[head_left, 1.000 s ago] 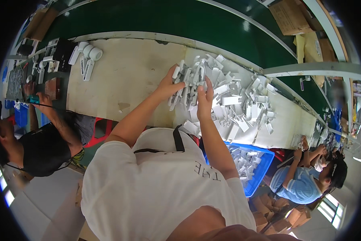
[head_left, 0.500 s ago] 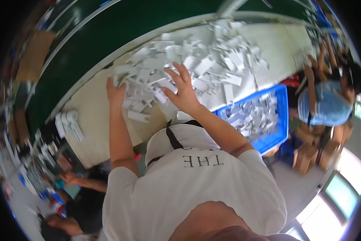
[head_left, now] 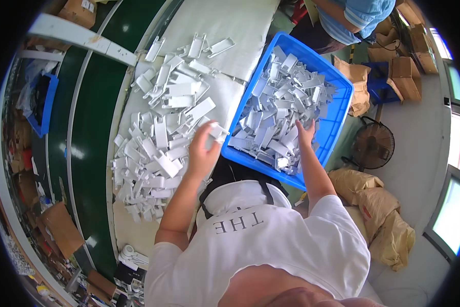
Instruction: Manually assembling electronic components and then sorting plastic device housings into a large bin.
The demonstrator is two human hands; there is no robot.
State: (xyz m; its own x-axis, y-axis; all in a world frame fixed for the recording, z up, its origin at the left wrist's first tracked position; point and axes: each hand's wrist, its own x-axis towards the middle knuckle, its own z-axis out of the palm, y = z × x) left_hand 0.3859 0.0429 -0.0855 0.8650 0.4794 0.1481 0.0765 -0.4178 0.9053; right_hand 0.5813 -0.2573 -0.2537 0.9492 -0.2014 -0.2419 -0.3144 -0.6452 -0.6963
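In my left hand (head_left: 201, 152) is a small white plastic piece (head_left: 218, 132), pinched between thumb and fingers above the table edge beside the bin. My right hand (head_left: 305, 135) reaches into the blue plastic bin (head_left: 342, 105), over the heap of white and grey plastic pieces (head_left: 283, 105). Its thumb and fingers are apart at the pieces, and no piece shows in its grasp. Left of the bin, a loose pile of similar white plastic pieces (head_left: 161, 135) covers much of the table.
The pale worktable (head_left: 225, 30) runs along a green conveyor belt (head_left: 94, 128). At right stand a black fan (head_left: 373, 146), brown sacks (head_left: 378, 210) and cardboard boxes (head_left: 406, 77). Another person (head_left: 355, 20) in light blue is beyond the bin.
My body has turned right, toward the blue bin. Both hands left the pile; the right went into the bin, and the left now has a white plastic piece at the table edge.
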